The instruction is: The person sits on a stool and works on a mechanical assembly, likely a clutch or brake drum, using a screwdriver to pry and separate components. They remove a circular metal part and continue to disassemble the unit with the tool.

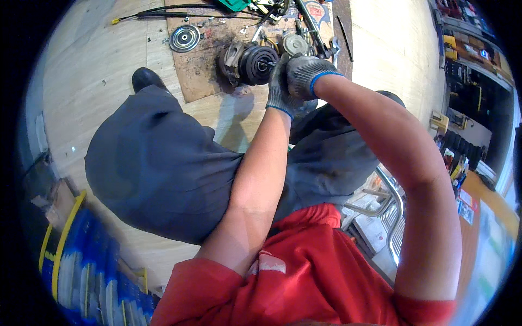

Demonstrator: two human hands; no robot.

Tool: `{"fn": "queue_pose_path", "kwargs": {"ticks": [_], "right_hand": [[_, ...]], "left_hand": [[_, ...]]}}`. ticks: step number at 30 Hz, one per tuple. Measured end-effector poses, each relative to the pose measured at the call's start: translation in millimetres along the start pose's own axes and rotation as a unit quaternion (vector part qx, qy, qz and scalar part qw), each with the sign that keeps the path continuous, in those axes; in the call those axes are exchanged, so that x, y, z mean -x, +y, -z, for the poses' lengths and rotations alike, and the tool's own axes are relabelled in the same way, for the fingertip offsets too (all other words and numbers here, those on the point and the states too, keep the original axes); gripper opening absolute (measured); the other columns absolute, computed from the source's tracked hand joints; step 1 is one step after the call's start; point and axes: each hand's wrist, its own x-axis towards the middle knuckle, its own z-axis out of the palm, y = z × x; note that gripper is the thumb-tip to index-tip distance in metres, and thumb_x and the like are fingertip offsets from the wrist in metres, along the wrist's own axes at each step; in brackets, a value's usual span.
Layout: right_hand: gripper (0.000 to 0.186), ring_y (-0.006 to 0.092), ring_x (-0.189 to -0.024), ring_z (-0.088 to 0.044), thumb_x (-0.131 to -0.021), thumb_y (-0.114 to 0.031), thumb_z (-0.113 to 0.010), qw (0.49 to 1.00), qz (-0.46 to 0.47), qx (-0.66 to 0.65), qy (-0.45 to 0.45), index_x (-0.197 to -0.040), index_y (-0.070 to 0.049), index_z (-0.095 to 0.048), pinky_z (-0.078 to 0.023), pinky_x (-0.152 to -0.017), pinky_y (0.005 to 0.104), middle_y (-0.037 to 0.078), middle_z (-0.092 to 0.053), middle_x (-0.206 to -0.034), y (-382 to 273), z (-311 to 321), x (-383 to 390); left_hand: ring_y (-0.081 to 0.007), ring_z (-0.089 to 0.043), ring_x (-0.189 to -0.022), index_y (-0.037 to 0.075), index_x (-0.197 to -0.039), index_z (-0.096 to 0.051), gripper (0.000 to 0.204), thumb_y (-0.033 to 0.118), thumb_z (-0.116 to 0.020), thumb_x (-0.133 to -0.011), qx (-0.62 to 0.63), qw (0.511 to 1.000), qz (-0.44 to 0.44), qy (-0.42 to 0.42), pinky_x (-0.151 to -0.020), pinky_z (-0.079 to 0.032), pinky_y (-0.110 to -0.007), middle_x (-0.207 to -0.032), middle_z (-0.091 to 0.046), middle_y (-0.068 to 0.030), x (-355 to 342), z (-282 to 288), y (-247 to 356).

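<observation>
A dirty metal machine part with a black grooved pulley (255,64), resembling a compressor, lies on its side on a stained cardboard sheet (190,81). Just right of the pulley's face, my left hand (279,87) in a grey knit glove is closed. My right hand (304,75), gloved alike, is curled against it. A thin metal piece shows between the pulley's centre and my left fingers; the gloves hide what they grip. Beyond my hands sits a round grey metal part (294,45). Left of the machine part lies a ringed metal disc (185,38).
Wrenches (335,50), a long dark bar (311,22) and loose tools crowd the far cardboard. A green item (235,4) and a black cable (157,12) lie farther off. Blue and yellow bins (81,261) stand lower left; a metal-framed chair (394,206) is at right.
</observation>
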Motion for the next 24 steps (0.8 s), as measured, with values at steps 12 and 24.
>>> {"fn": "queue_pose_path", "kwargs": {"ticks": [12, 24], "right_hand": [[0.039, 0.0361, -0.110, -0.068, -0.083, -0.023, -0.062, 0.999, 0.038, 0.023, 0.013, -0.113, 0.000, -0.071, -0.055, -0.092, 0.0444, 0.022, -0.070, -0.118, 8, -4, 2], [0.032, 0.0352, -0.104, -0.070, -0.085, -0.018, -0.059, 0.995, 0.063, 0.055, 0.059, -0.107, -0.002, -0.074, -0.056, -0.088, 0.0440, 0.021, -0.072, -0.110, 25, -12, -3]], "left_hand": [[-0.0347, -0.066, -0.109, 0.002, -0.126, -0.062, 0.055, 0.048, -0.059, -0.096, -0.041, 0.999, -0.022, 0.019, -0.098, -0.052, -0.048, -0.121, -0.068, -0.0181, -7, -1, -3], [-0.0374, -0.061, -0.118, 0.005, -0.132, -0.059, 0.059, 0.053, -0.050, -0.098, -0.050, 0.997, -0.050, 0.027, -0.104, -0.048, -0.053, -0.130, -0.064, -0.0185, -17, -3, -11]]}}
